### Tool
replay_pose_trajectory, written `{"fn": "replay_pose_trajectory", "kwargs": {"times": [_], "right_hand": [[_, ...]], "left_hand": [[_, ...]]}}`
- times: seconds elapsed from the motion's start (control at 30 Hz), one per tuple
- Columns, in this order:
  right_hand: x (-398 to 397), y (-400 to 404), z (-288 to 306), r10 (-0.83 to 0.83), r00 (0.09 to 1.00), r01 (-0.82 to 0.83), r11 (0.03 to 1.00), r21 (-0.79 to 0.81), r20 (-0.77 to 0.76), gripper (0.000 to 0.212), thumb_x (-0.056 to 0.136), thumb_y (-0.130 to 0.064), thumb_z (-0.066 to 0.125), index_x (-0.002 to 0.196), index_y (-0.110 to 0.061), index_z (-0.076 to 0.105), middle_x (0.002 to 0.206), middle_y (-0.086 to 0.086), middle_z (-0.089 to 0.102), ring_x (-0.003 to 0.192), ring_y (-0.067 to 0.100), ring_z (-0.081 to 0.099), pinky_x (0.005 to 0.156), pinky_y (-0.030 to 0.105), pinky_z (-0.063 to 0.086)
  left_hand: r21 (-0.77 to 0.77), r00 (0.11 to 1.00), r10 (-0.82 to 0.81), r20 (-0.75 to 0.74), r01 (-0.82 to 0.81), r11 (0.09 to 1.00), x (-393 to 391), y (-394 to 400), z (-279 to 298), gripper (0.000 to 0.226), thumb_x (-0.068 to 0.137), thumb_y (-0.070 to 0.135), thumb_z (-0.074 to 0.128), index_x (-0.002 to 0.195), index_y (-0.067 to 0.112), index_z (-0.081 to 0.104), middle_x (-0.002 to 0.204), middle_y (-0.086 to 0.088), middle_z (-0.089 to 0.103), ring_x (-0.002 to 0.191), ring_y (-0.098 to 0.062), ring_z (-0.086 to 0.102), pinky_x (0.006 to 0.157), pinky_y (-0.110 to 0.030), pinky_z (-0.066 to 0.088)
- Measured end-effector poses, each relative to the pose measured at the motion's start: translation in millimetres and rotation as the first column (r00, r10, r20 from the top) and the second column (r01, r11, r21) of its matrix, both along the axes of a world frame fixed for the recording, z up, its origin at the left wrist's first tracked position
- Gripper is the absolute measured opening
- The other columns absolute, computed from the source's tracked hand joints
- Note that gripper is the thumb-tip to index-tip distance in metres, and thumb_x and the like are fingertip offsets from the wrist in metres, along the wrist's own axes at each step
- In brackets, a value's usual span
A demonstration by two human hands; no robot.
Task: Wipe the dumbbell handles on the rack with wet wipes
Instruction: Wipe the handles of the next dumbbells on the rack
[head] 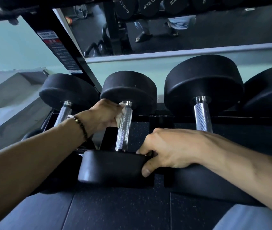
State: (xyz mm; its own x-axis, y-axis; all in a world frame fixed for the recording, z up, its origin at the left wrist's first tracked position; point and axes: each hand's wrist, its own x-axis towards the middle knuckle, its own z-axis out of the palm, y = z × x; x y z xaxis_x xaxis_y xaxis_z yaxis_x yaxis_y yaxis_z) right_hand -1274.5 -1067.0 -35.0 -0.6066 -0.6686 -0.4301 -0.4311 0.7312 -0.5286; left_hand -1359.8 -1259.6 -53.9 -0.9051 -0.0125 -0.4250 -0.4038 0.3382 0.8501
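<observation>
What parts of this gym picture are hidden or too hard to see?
Head view:
- Wipe: mostly hidden inside the left hand, against the handle.
- Right hand: its fingertips curl behind the near dumbbell head.
- Far-right dumbbell: cut off by the picture's right edge.
- Rack label: print too small to read.
- Person in the mirror: only legs and sandals show below the upper shelf.

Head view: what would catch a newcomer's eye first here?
Two bare forearms reach into a low dumbbell rack. The left hand presses a wet wipe against the chrome handle of the second dumbbell from the left, while the right hand grips that dumbbell's near head.
</observation>
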Motion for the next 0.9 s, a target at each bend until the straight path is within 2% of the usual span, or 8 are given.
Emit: {"fn": "replay_pose_trajectory", "kwargs": {"times": [0.2,0.3,0.37,0.43,0.53,0.7,0.8,0.9], "right_hand": [[-1.7,2.0,-3.3,0.003,1.000,-0.003,1.000,0.000,-0.006,0.038,0.080,-0.061,0.072,0.102,-0.029,0.073,0.081,0.004,0.072,0.070,0.023,0.067,0.064,0.043,0.058],[-2.2,1.5,-5.1,0.012,1.000,-0.012,1.000,0.009,-0.017,0.043,0.080,-0.063,0.071,0.106,-0.028,0.072,0.084,0.003,0.073,0.074,0.023,0.067,0.067,0.044,0.059],[-3.3,1.2,-6.5,0.011,1.000,-0.010,1.000,0.013,-0.022,0.043,0.080,-0.063,0.071,0.105,-0.028,0.072,0.085,0.001,0.073,0.076,0.022,0.068,0.070,0.044,0.059],[-3.2,1.2,-7.1,0.012,1.000,-0.012,1.000,0.011,-0.021,0.043,0.080,-0.063,0.071,0.104,-0.028,0.072,0.085,0.002,0.073,0.076,0.021,0.068,0.069,0.042,0.059],[-3.6,2.1,-6.0,0.009,1.000,-0.009,1.000,0.010,-0.021,0.042,0.080,-0.063,0.071,0.106,-0.030,0.073,0.085,0.002,0.073,0.075,0.020,0.068,0.065,0.039,0.059],[-3.5,1.2,-6.8,0.025,0.999,-0.024,1.000,0.004,-0.037,0.041,0.081,-0.062,0.070,0.104,-0.027,0.073,0.081,0.004,0.073,0.073,0.021,0.067,0.063,0.038,0.056],[-3.6,0.6,-6.9,0.027,0.998,-0.027,1.000,0.000,-0.051,0.042,0.081,-0.062,0.071,0.102,-0.027,0.073,0.083,0.003,0.072,0.076,0.021,0.067,0.066,0.038,0.056],[-3.9,1.4,-8.0,0.013,0.999,-0.013,1.000,-0.003,-0.050,0.042,0.080,-0.063,0.071,0.105,-0.028,0.072,0.084,0.001,0.072,0.078,0.020,0.067,0.069,0.040,0.058]], "left_hand": [[-0.090,0.987,-0.127,0.095,0.136,0.987,33.0,-8.4,-7.4,0.025,0.099,0.017,0.058,0.084,-0.002,0.064,0.065,-0.012,0.061,0.046,-0.013,0.062,0.043,-0.025,0.053],[-0.178,0.996,-0.059,-0.068,0.046,0.983,7.3,-2.2,-9.9,0.028,0.096,0.017,0.064,0.072,0.004,0.062,0.060,-0.011,0.054,0.042,-0.015,0.053,0.046,-0.025,0.051],[-0.181,0.987,0.023,-0.160,-0.053,0.982,-8.7,6.4,-11.9,0.026,0.094,0.019,0.067,0.071,0.007,0.062,0.065,-0.012,0.054,0.052,-0.022,0.053,0.062,-0.037,0.054],[-0.224,0.991,-0.021,-0.134,-0.009,0.975,2.3,2.5,-15.5,0.025,0.092,0.021,0.068,0.072,0.006,0.065,0.065,-0.011,0.055,0.057,-0.022,0.054,0.072,-0.043,0.055],[-0.328,0.986,-0.165,-0.037,0.144,0.934,26.0,-7.0,-11.2,0.038,0.092,0.023,0.069,0.056,0.009,0.068,0.051,-0.005,0.059,0.057,-0.022,0.058,0.072,-0.040,0.056],[-0.418,0.973,-0.068,-0.222,-0.033,0.908,-6.5,4.1,-13.2,0.035,0.084,0.039,0.071,0.068,0.008,0.072,0.050,-0.006,0.057,0.052,-0.025,0.054,0.067,-0.037,0.053],[-0.410,0.982,-0.125,-0.143,0.056,0.910,7.7,0.9,-11.7,0.037,0.076,0.043,0.074,0.066,0.008,0.072,0.059,-0.015,0.066,0.059,-0.029,0.062,0.071,-0.040,0.058],[-0.405,0.983,-0.177,-0.048,0.143,0.903,16.7,-5.0,-12.2,0.033,0.091,0.028,0.071,0.063,0.011,0.070,0.046,-0.003,0.060,0.056,-0.025,0.058,0.069,-0.034,0.054]]}}
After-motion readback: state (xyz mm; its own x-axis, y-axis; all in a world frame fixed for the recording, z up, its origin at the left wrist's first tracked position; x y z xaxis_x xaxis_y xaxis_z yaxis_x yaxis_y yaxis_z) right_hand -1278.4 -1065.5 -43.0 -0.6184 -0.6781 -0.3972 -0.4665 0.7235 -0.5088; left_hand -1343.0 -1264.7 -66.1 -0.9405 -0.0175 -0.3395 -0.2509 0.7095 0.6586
